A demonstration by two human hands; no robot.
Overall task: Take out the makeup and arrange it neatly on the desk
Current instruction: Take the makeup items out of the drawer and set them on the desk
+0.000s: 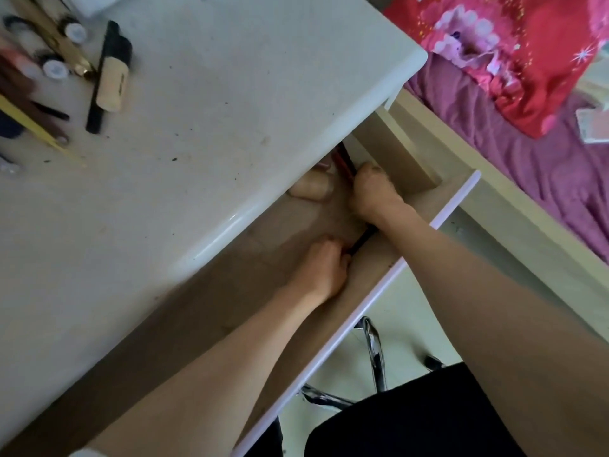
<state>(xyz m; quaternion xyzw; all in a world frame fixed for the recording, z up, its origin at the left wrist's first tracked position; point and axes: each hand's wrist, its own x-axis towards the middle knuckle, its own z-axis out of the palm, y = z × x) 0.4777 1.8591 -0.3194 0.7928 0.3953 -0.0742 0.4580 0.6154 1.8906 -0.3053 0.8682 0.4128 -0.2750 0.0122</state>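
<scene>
In the drawer (204, 311), the right hand (374, 192) grips pencils (445, 164); the left hand (324, 268) has curled fingers pinching a black stick (362, 240).

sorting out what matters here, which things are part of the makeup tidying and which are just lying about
Part of the job:
drawer, open
dark pencil held by left hand and right hand
beige tube in the drawer
makeup on the desk
desk

Just lying about:
bed cover
red bag
chair legs

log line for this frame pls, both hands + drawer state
drawer: open | left hand: grips black pencil in drawer | right hand: in drawer, grips dark sticks | desk: some makeup already out
</scene>
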